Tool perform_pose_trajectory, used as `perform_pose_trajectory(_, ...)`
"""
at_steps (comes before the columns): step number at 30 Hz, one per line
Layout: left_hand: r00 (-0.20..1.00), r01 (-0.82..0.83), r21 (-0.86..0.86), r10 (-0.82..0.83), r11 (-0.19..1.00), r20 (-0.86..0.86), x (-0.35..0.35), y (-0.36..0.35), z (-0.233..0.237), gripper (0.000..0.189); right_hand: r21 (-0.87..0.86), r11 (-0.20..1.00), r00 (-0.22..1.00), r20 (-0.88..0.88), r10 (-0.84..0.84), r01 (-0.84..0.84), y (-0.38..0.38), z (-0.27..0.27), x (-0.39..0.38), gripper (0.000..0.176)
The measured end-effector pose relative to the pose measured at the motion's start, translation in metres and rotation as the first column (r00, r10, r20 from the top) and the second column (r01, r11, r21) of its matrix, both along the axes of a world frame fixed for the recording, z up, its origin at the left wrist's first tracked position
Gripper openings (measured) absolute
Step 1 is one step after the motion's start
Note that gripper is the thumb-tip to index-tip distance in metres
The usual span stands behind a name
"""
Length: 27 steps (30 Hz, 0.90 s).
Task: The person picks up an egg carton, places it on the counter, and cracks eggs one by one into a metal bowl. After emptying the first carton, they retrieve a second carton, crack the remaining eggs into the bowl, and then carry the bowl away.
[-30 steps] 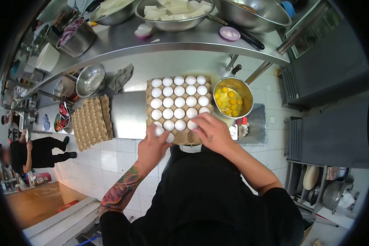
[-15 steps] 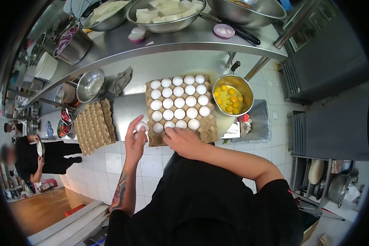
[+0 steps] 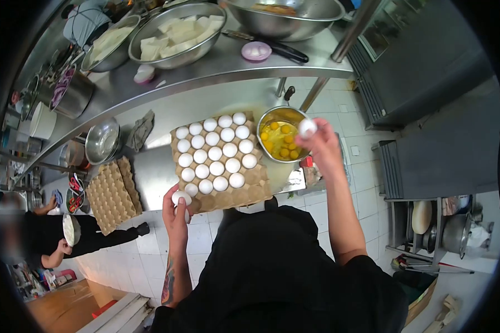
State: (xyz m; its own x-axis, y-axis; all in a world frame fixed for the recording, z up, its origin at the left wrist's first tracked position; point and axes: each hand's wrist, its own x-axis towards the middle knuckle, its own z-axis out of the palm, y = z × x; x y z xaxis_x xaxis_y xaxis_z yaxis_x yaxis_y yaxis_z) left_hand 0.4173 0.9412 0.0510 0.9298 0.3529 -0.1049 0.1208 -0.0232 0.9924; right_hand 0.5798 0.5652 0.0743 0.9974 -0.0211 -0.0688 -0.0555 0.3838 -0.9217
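While right hand (image 3: 323, 147) pinched white oval egg (image 3: 306, 128) above rim of yolk-filled round steel pan (image 3: 260, 123), left hand (image 3: 176, 215) cupped second white egg (image 3: 180, 197), clear of near-left corner of brown cardboard tray (image 3: 251, 191).

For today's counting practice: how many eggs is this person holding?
2: one egg in the left hand beside the tray, the other egg in the right hand over the pan.
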Motion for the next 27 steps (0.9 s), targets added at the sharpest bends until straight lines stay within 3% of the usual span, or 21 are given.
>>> perform_pose_trajectory(2,1.000,0.010,-0.011,-0.010,1.000,0.010,0.005,-0.006,0.005,0.042,0.002,0.995,0.995,-0.019,-0.097,0.097,-0.034,-0.020,0.042,0.039)
perform_pose_trajectory(4,0.999,0.018,-0.029,-0.017,0.999,0.034,0.011,-0.014,0.013,0.042,-0.002,0.925,0.925,0.032,-0.379,0.379,-0.047,-0.034,0.075,0.041)
perform_pose_trajectory(5,0.999,0.020,-0.029,-0.019,0.999,0.038,0.013,-0.018,0.015,0.042,-0.001,0.925,0.924,0.036,-0.380,0.380,-0.048,-0.044,0.089,0.041)
perform_pose_trajectory(7,0.998,0.040,-0.033,-0.038,0.999,0.051,0.016,-0.024,0.017,0.042,-0.108,0.984,0.989,-0.031,-0.144,0.140,-0.049,-0.059,0.107,0.044)
perform_pose_trajectory(12,0.999,0.036,-0.043,-0.035,0.998,0.030,0.003,-0.014,0.008,0.041,0.114,0.985,0.991,-0.050,-0.123,0.128,-0.044,-0.020,0.072,0.036)
perform_pose_trajectory(14,1.000,-0.001,-0.087,0.001,0.996,-0.006,-0.004,-0.013,0.005,0.040,0.003,1.000,1.000,-0.006,0.023,-0.023,-0.040,-0.013,0.058,0.033)
perform_pose_trajectory(16,0.998,-0.057,-0.128,0.053,0.990,-0.035,-0.007,-0.010,0.003,0.041,-0.099,0.993,0.998,0.016,0.065,-0.064,-0.026,-0.012,0.051,0.031)
perform_pose_trajectory(18,0.998,-0.059,-0.123,0.057,0.991,-0.020,-0.008,-0.008,0.003,0.041,-0.482,0.870,0.989,0.043,0.139,-0.101,-0.018,-0.022,0.053,0.029)
perform_pose_trajectory(19,0.998,-0.059,-0.117,0.059,0.991,-0.004,-0.008,-0.007,0.004,0.041,-0.577,0.815,0.984,0.108,0.139,-0.052,-0.015,-0.031,0.058,0.027)
perform_pose_trajectory(20,0.998,-0.060,-0.110,0.062,0.992,0.013,-0.008,-0.006,0.005,0.041,-0.580,0.813,0.984,0.108,0.144,-0.056,-0.011,-0.030,0.060,0.027)
perform_pose_trajectory(22,0.998,-0.055,-0.100,0.057,0.994,0.020,-0.007,-0.004,0.011,0.041,-0.790,0.605,0.928,0.295,0.229,0.102,-0.004,-0.029,0.062,0.028)
perform_pose_trajectory(23,0.999,-0.042,-0.085,0.045,0.995,0.026,-0.006,-0.004,0.013,0.041,-0.792,0.603,0.927,0.292,0.235,0.097,0.000,-0.025,0.062,0.028)
perform_pose_trajectory(25,0.999,-0.040,-0.133,0.044,0.990,0.031,-0.002,-0.005,0.013,0.040,-0.890,0.445,0.926,0.247,0.287,0.099,0.005,-0.014,0.061,0.030)
perform_pose_trajectory(26,0.999,-0.030,-0.178,0.038,0.984,0.039,0.002,-0.007,0.013,0.040,-0.890,0.444,0.925,0.246,0.289,0.098,0.008,-0.008,0.060,0.030)
perform_pose_trajectory(27,0.999,-0.008,-0.214,0.015,0.977,0.033,0.005,-0.008,0.012,0.040,-0.944,0.304,0.922,0.223,0.316,0.125,0.012,-0.003,0.059,0.032)
